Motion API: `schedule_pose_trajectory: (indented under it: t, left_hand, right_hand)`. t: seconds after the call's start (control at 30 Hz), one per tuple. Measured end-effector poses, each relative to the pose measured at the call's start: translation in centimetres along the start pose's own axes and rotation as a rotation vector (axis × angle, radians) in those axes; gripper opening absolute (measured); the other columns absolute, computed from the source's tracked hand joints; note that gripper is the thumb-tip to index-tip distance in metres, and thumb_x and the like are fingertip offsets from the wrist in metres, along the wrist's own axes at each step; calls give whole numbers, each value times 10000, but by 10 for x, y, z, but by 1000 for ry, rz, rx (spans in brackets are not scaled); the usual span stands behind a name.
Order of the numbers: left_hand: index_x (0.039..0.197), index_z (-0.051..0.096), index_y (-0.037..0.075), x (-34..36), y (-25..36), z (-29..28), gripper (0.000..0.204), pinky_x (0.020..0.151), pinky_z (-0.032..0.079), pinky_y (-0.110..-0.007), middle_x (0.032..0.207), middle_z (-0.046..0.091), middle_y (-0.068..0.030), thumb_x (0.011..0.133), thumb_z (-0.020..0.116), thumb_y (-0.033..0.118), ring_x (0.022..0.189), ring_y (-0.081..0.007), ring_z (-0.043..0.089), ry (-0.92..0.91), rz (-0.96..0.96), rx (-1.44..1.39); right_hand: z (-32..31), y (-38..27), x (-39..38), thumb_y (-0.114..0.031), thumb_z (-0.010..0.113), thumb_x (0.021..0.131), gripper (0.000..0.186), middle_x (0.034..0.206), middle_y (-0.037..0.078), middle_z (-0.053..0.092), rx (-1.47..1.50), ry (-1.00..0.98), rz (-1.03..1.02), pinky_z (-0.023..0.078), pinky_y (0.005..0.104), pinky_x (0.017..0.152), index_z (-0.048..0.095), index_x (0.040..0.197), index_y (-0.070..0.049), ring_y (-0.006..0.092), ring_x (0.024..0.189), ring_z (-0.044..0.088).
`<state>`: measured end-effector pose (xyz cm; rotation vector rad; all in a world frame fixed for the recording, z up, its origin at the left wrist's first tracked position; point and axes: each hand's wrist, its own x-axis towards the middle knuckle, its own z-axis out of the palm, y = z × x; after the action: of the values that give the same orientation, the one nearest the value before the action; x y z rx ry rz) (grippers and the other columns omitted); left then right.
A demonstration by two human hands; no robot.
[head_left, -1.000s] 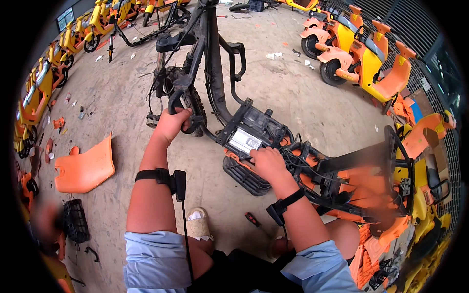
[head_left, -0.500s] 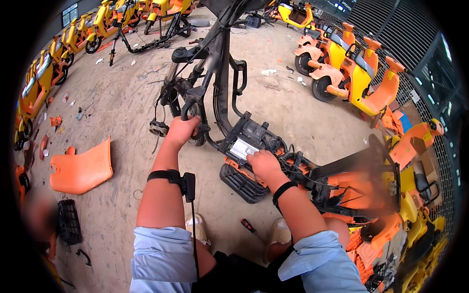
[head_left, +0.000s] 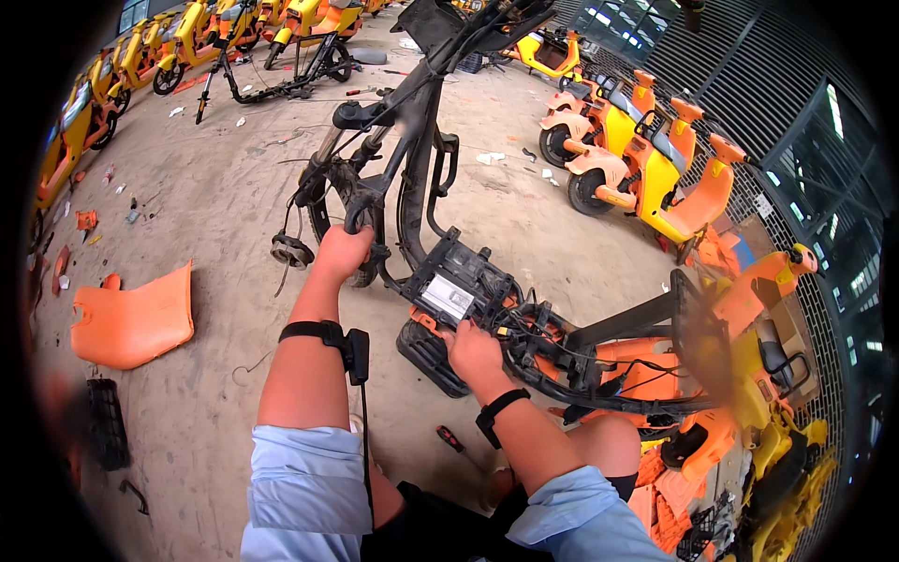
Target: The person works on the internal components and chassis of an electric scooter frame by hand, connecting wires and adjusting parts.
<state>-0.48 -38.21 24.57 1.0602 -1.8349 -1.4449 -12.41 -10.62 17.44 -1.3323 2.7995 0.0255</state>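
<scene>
The right hand is closer to the silver box than the left hand.
The silver box (head_left: 447, 296) sits in the black scooter frame (head_left: 417, 199), its long side seeming to slant down to the right. The right hand (head_left: 475, 354) is just below the box, fingers bent and close together at its edge; I cannot tell if they grip. The left hand (head_left: 346, 251), up and left of the box, is wrapped around a curved black bar (head_left: 354, 217).
</scene>
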Motion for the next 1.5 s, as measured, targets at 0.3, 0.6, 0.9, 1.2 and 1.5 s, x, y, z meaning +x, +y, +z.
schedule_pose_trajectory:
  t: [0.3,0.6,0.9,1.2,1.5]
  left_hand:
    - [656,641,10,4,-5,-1,382,601,475,-357,611,633,-70,882,643,319,571,-186,599,-13,-21,1]
    - [729,660,-9,1,-1,-3,275,608,479,-358,640,643,-92,832,662,246,585,-185,593,-57,-53,-82]
    - [678,615,38,3,-5,-3,306,549,416,-327,613,601,-40,884,667,258,550,-143,544,-66,-57,-149]
    - [654,586,44,2,-1,4,325,523,439,-338,588,601,-63,889,680,248,522,-167,573,-55,-46,-115]
    - [680,642,18,-4,5,-2,361,557,453,-352,616,629,-63,908,682,296,557,-168,593,-49,-61,-14]
  right_hand:
    - [-10,-22,-1,-313,408,1070,359,954,255,726,218,-85,201,553,535,807,559,1053,12,432,919,713]
    - [-32,33,32,-211,618,955,176,831,126,699,-12,147,-412,515,483,752,624,881,-53,343,830,669]
    - [-16,48,56,-174,647,912,95,822,98,647,-52,194,-572,492,438,776,630,864,-94,315,856,638]
    - [-2,54,44,-229,569,988,155,844,98,657,-207,154,-498,500,411,757,575,926,-88,287,849,656]
    - [13,32,33,-307,639,950,246,988,113,650,-45,247,-271,451,455,899,599,998,-69,316,994,597]
